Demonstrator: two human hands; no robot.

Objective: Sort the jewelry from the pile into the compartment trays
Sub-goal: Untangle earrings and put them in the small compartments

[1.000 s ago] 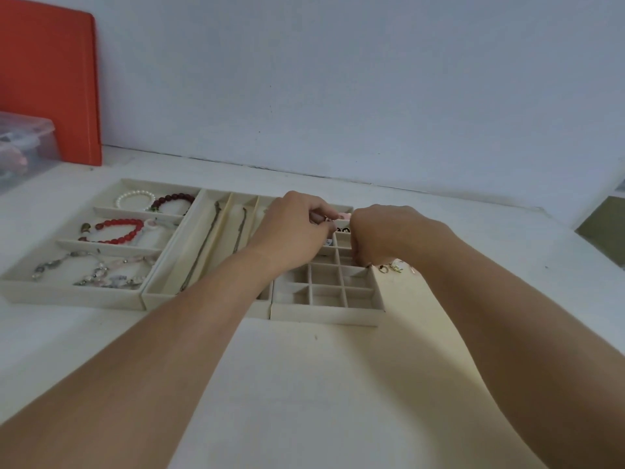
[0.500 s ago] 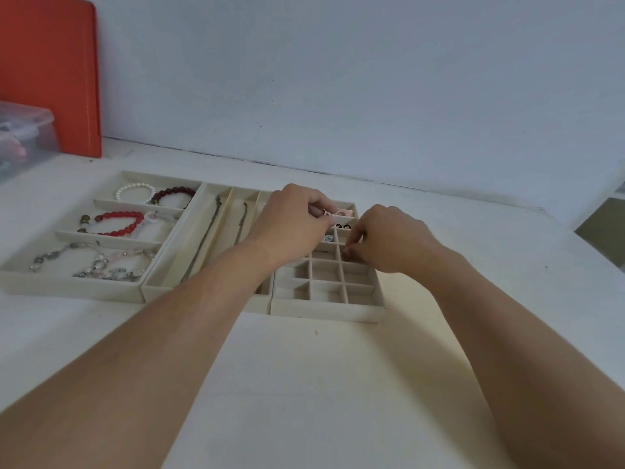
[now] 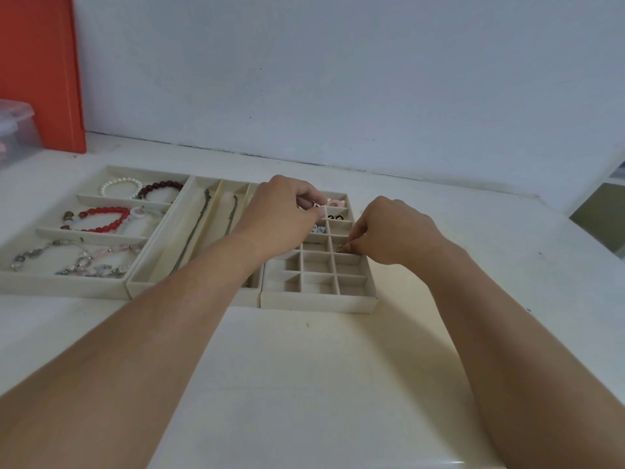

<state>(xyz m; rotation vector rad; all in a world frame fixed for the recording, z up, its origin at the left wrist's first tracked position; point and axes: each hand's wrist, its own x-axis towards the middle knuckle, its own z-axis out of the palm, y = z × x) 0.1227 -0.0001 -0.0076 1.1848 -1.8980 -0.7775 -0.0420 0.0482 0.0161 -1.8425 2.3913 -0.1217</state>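
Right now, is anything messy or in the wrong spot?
Nothing stands out. Bracelets lie in the left tray, chains in the middle tray, and both hands work over the grid tray.

- No text, label, brand, number or sign can be read anywhere in this view.
- The cream compartment trays (image 3: 318, 301) carry no visible lettering.
- The orange board (image 3: 37, 69) and the clear plastic box (image 3: 15, 130) at the left edge show no legible marks.
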